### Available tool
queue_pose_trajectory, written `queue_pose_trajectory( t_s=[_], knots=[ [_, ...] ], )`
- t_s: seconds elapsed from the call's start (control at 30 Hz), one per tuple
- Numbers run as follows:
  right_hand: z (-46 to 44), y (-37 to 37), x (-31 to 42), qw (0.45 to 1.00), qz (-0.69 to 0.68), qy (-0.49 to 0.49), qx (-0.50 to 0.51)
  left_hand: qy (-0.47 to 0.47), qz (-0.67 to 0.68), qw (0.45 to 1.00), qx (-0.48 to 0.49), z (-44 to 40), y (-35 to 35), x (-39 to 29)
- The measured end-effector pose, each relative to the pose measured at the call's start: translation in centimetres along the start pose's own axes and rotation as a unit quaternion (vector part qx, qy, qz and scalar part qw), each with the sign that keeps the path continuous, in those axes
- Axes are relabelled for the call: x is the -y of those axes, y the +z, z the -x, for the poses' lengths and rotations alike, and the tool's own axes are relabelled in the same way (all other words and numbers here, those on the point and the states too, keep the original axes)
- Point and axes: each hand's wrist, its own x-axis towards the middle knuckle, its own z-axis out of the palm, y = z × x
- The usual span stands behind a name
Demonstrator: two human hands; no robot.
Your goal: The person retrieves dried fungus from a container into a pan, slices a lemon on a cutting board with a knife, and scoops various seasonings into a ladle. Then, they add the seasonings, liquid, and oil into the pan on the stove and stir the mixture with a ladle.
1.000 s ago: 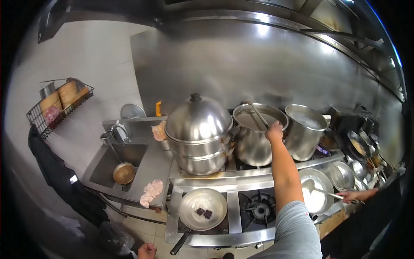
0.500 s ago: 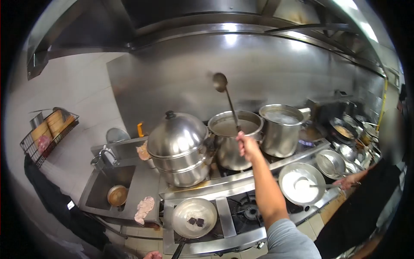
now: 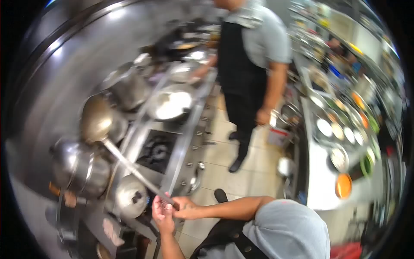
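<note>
A long-handled ladle [image 3: 125, 162] points up and left across the stove, its bowl large and close to the camera. My right hand [image 3: 186, 208] is closed around the lower end of its handle. Beside it, my left hand [image 3: 163, 213] has its fingers curled at the same handle, a little nearer the bowl. Below the handle a frying pan [image 3: 125, 199] sits on the stove with small dark pieces in it. The pan's handle runs close to my left forearm. A steamer pot [image 3: 86, 168] stands left of the pan, and the ladle bowl partly hides a stockpot behind it.
A co-worker in a black apron [image 3: 235, 82] stands by the far end of the stove. Near that person, a wide pan of white liquid [image 3: 172, 105] rests on the stove. At right, a counter [image 3: 317, 177] carries several bowls, including an orange one [image 3: 343, 185].
My view has swung to the right and blurred. The ladle has come from above the stockpot toward me. My left hand has come up from the lower edge to the ladle's handle.
</note>
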Motion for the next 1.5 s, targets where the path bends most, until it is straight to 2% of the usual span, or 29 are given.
queue_pose_trajectory(
  t_s=[0.07, 0.13, 0.2, 0.23, 0.3, 0.33, 0.43, 0.53, 0.57, 0.6, 0.63, 0.67, 0.7, 0.77, 0.83, 0.9, 0.93, 1.0, 1.03, 1.07, 1.1, 1.13, 1.2, 1.3, 1.37, 1.43, 1.5],
  knots=[
    [4.6, -0.6, 1.6, 0.998, -0.058, -0.028, -0.027, -0.051, 0.016, 0.997, 0.061, 2.0, 2.8, -0.1],
    [7.6, -1.9, 2.0, 0.994, -0.057, -0.056, -0.073, -0.02, -0.017, 0.994, 0.104, 3.2, 5.1, -0.5],
    [10.4, -3.9, 2.2, 0.991, 0.08, -0.106, -0.002, 0.023, -0.026, 0.989, 0.144, 4.1, 7.2, -1.1],
    [11.8, -5.1, 2.3, 0.991, 0.082, -0.106, -0.019, 0.005, -0.009, 0.989, 0.15, 4.7, 8.2, -1.5],
    [15.0, -7.8, 2.6, 0.96, 0.199, -0.191, 0.043, -0.005, 0.03, 0.98, 0.197, 5.5, 10.1, -2.7],
    [17.3, -9.6, 4.3, 0.949, 0.253, -0.177, 0.068, -0.012, 0.066, 0.971, 0.229, 5.8, 11.2, -3.4],
    [24.5, -14.8, 5.2, 0.946, 0.294, -0.14, 0.005, -0.114, 0.118, 0.934, 0.316, 7.4, 14.5, -4.9],
    [34.0, -21.7, 8.9, 0.912, 0.374, 0.035, -0.164, -0.191, 0.132, 0.893, 0.385, 9.7, 18.1, -5.0],
    [37.4, -24.4, 10.5, 0.89, 0.387, 0.086, -0.224, -0.216, 0.132, 0.882, 0.397, 10.3, 19.6, -5.3],
    [41.1, -27.4, 12.6, 0.841, 0.451, 0.028, -0.298, -0.219, 0.133, 0.88, 0.399, 10.8, 21.2, -5.6],
    [45.0, -30.0, 15.1, 0.82, 0.41, 0.054, -0.396, -0.224, 0.11, 0.88, 0.405, 11.3, 22.8, -6.0],
    [48.9, -32.6, 18.5, 0.758, 0.465, 0.075, -0.451, -0.23, 0.085, 0.879, 0.409, 11.9, 24.5, -6.5],
    [51.6, -34.6, 23.0, 0.726, 0.401, 0.153, -0.538, -0.232, 0.075, 0.876, 0.417, 12.4, 26.5, -7.3],
    [58.5, -42.0, 26.4, 0.666, 0.395, 0.097, -0.626, -0.223, 0.072, 0.868, 0.437, 13.3, 30.7, -8.4],
    [64.9, -51.0, 27.9, 0.575, 0.498, 0.162, -0.628, -0.23, 0.098, 0.858, 0.448, 14.6, 35.5, -9.5],
    [68.9, -58.7, 27.3, 0.569, 0.505, 0.179, -0.624, -0.25, 0.113, 0.839, 0.47, 16.2, 40.0, -10.1],
    [70.2, -61.9, 26.4, 0.576, 0.502, 0.18, -0.62, -0.253, 0.137, 0.851, 0.439, 17.7, 42.6, -10.4],
    [71.6, -66.4, 24.3, 0.638, 0.443, 0.197, -0.598, -0.252, 0.142, 0.847, 0.446, 19.6, 46.1, -10.4],
    [72.4, -68.7, 22.4, 0.641, 0.441, 0.198, -0.597, -0.247, 0.153, 0.84, 0.458, 20.5, 47.6, -10.3],
    [72.9, -71.0, 20.1, 0.679, 0.41, 0.18, -0.582, -0.251, 0.138, 0.842, 0.458, 21.2, 48.8, -10.5],
    [72.5, -71.6, 19.9, 0.716, 0.377, 0.16, -0.565, -0.251, 0.136, 0.844, 0.454, 21.8, 49.8, -10.6],
    [72.4, -72.0, 19.7, 0.721, 0.377, 0.158, -0.56, -0.252, 0.117, 0.842, 0.462, 22.2, 50.8, -10.7],
    [72.3, -71.8, 19.3, 0.78, 0.308, 0.18, -0.514, -0.254, 0.095, 0.843, 0.465, 23.0, 52.3, -10.9],
    [71.9, -71.9, 18.8, 0.797, 0.26, 0.216, -0.501, -0.278, 0.054, 0.841, 0.46, 23.7, 53.8, -10.6],
    [72.4, -71.9, 18.2, 0.814, 0.233, 0.191, -0.497, -0.296, 0.057, 0.815, 0.494, 23.8, 54.0, -9.9],
    [72.4, -70.8, 20.1, 0.796, 0.248, 0.198, -0.515, -0.287, 0.044, 0.83, 0.476, 24.6, 55.0, -9.8],
    [72.9, -70.2, 21.4, 0.802, 0.255, 0.198, -0.503, -0.279, 0.027, 0.845, 0.456, 25.2, 55.6, -9.6]
  ],
)
